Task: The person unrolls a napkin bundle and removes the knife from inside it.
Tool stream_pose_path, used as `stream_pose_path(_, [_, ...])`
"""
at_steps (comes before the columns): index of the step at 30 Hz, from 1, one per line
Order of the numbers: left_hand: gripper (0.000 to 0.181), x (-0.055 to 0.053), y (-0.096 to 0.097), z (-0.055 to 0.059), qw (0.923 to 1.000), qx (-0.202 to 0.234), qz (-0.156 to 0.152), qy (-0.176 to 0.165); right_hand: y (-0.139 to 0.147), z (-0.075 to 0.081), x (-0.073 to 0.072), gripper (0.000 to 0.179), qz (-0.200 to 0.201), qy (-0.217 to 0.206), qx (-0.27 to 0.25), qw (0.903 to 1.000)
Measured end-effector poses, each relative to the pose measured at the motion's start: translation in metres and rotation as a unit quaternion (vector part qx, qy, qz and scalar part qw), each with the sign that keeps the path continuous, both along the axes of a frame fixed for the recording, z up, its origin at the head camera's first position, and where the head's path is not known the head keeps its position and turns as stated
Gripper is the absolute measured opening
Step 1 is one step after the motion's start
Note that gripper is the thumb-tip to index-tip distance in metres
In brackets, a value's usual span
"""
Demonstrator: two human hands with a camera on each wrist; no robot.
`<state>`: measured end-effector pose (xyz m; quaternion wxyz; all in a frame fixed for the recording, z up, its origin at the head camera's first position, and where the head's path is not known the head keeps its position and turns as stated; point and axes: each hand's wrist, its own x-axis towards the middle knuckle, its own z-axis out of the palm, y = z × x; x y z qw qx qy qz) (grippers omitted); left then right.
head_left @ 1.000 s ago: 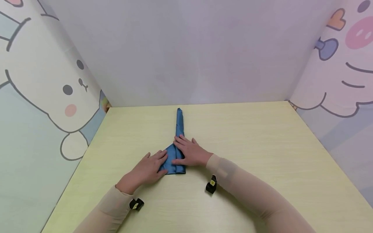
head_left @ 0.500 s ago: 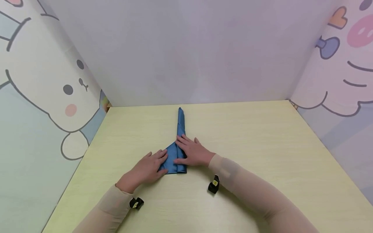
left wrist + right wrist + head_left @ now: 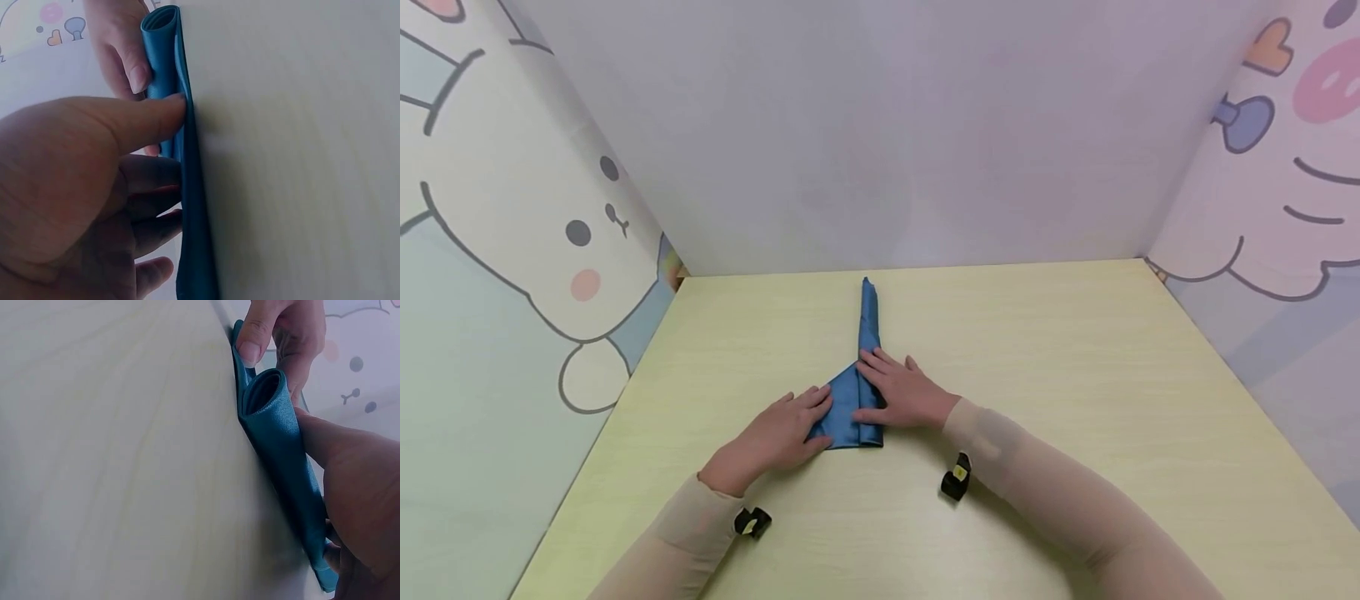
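A shiny blue cloth (image 3: 842, 408) lies on the table, flat on its left side. Along its right side it is wound into a roll (image 3: 868, 325) that reaches toward the back; the right wrist view shows the spiral end of that roll (image 3: 275, 431). My left hand (image 3: 784, 432) rests on the flat left part, and in the left wrist view its thumb and fingertips touch the cloth (image 3: 194, 206). With fingers spread, my right hand (image 3: 904, 393) lies over the roll, thumb near the seam between roll and flat cloth. Part of the roll is hidden beneath it.
The pale wooden table (image 3: 1037, 350) ends at a plain whitish back wall (image 3: 887, 142). Side walls carry cartoon prints (image 3: 580, 250). A small black device (image 3: 956, 477) hangs at the right wrist, and a similar black device (image 3: 752, 522) at the left.
My right hand and the roll have shifted slightly to the right, and a little more flat cloth shows between the hands. My left hand has stayed nearly still.
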<state>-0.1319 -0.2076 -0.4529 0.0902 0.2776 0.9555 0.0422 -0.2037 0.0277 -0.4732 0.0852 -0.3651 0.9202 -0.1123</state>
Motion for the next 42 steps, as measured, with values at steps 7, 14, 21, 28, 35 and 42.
stream_pose_path(7, [0.068,-0.002,-0.001,-0.001,0.9999,0.006,0.003,-0.011,0.004,-0.002,0.0,0.094,0.006,0.001,-0.018,0.9998])
stream_pose_path(14, [0.069,-0.004,0.0,0.001,0.9999,-0.003,0.004,-0.016,0.009,0.0,0.001,0.094,0.001,-0.011,-0.025,0.9996])
stream_pose_path(21, [0.068,-0.007,-0.001,0.001,0.9994,0.0,0.007,-0.034,0.013,0.0,0.001,0.094,-0.006,-0.016,-0.017,0.9997])
stream_pose_path(28, [0.068,-0.009,-0.003,-0.001,0.9987,0.014,0.013,-0.046,0.017,-0.002,0.001,0.094,-0.007,-0.024,-0.03,0.9992])
stream_pose_path(35, [0.069,-0.013,0.013,0.007,0.9981,0.017,0.048,-0.035,0.019,-0.007,0.002,0.094,-0.012,-0.025,-0.047,0.9985])
stream_pose_path(42, [0.075,-0.028,0.039,0.014,0.9978,-0.011,0.061,-0.025,0.019,-0.009,0.003,0.091,-0.008,-0.023,-0.078,0.9966])
